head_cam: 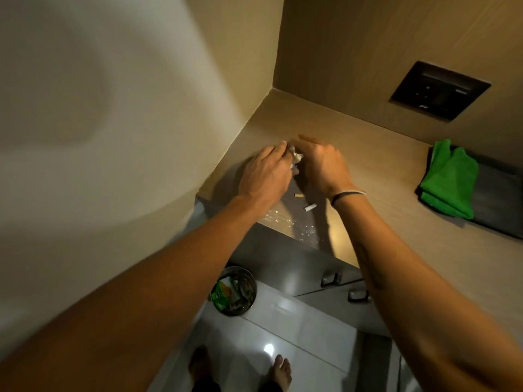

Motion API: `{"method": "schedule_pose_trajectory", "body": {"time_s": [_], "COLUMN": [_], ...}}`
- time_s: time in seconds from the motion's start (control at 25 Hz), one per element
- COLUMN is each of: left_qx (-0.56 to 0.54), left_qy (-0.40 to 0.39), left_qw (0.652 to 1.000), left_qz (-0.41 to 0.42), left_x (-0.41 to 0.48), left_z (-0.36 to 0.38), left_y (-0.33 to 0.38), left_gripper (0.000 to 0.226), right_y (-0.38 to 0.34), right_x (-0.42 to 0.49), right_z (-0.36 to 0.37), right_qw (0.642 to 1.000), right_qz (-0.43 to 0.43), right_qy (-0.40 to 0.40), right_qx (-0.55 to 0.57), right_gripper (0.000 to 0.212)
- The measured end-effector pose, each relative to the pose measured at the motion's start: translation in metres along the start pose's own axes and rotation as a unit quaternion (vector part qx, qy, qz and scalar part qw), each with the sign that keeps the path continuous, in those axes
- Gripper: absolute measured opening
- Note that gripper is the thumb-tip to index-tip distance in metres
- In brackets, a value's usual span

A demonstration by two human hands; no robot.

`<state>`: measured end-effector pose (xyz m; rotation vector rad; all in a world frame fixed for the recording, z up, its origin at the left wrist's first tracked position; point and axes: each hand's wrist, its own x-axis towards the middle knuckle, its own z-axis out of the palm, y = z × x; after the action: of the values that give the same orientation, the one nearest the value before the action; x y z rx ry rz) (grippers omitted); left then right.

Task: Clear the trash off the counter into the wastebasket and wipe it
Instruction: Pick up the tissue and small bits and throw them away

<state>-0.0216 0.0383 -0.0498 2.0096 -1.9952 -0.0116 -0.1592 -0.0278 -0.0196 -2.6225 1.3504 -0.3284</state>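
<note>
Counter [368, 171]: a light wooden top that runs into a corner of the wall at the far left.
Crumpled wad [296, 159]: white trash on the counter near that corner, between the two hands.
Left hand [264, 172]: it lies on the left side of the wad; the fingers are bent down over the wad and close together, and they grip it. The picture is blurred here, so the fingertips are not clear.
Right hand [322, 165]: just beside the wad on its right side; the fingers reach forward, almost straight and pressed together. I cannot tell if they touch the wad.
Wristband [346, 195]: a thin band on the right wrist.
Small butts: one [299, 195] and another [310, 207] lie on the counter between the two forearms, nearer than the wad and a little apart from each other.
Clear wrap [283, 222]: shiny crinkled plastic at the near edge of the counter.
Wastebasket [226, 271]: a round metal bin on the floor below the left end of the counter, with green packaging inside.
Green cloth [450, 179]: folded, at the right, partly on a dark tray [498, 199].
Wall panel [440, 90]: a dark square set in the far wall.
</note>
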Motion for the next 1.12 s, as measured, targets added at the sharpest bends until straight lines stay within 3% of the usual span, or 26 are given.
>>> {"method": "schedule_pose_trajectory", "body": {"time_s": [0.08, 0.2, 0.32, 0.44, 0.52, 0.6, 0.68, 0.76, 0.84, 1.0, 1.12], "left_qx": [0.001, 0.006, -0.042, -0.117, -0.121, -0.131, -0.132, -0.148, -0.168, -0.158, -0.187], "left_qy": [-0.01, -0.002, 0.067, 0.251, 0.291, 0.241, 0.133, 0.007, -0.088, -0.156, -0.179], "left_qw": [1.0, 1.0, 0.997, 0.96, 0.946, 0.951, 0.961, 0.954, 0.937, 0.923, 0.908], "left_qz": [0.002, -0.021, -0.013, -0.042, -0.079, -0.14, -0.202, -0.26, -0.292, -0.315, -0.33], "left_x": [0.007, 0.007, -0.008, -0.06, -0.119, -0.191, -0.259, -0.307, -0.327, -0.322, -0.305], "left_z": [0.008, 0.013, -0.001, -0.01, 0.003, 0.034, 0.077, 0.128, 0.178, 0.274, 0.329], "left_y": [0.002, -0.002, -0.004, -0.022, -0.037, -0.047, -0.053, -0.057, -0.063, -0.082, -0.101], "left_gripper": [0.026, 0.02, 0.024, 0.021, 0.02, 0.02, 0.02, 0.021, 0.023, 0.026, 0.035], "right_y": [0.004, 0.007, -0.002, -0.045, -0.082, -0.108, -0.112, -0.1, -0.082, -0.061, -0.048], "right_x": [0.012, 0.013, -0.006, -0.07, -0.135, -0.2, -0.245, -0.265, -0.266, -0.252, -0.235], "right_z": [0.007, 0.018, 0.011, 0.023, 0.059, 0.117, 0.179, 0.24, 0.293, 0.385, 0.434], "right_qw": [0.996, 0.996, 0.996, 0.96, 0.943, 0.962, 0.985, 0.985, 0.98, 0.963, 0.956], "right_qz": [-0.031, -0.006, 0.023, -0.037, -0.081, -0.079, -0.038, 0.009, 0.033, 0.07, 0.122], "right_qy": [-0.061, -0.045, 0.074, 0.271, 0.299, 0.212, 0.058, -0.082, -0.171, -0.256, -0.256], "right_qx": [-0.057, -0.077, -0.046, 0.06, 0.121, 0.151, 0.156, 0.149, 0.098, 0.037, 0.076], "right_gripper": [0.04, 0.032, 0.026, 0.031, 0.029, 0.028, 0.029, 0.026, 0.026, 0.025, 0.03]}}
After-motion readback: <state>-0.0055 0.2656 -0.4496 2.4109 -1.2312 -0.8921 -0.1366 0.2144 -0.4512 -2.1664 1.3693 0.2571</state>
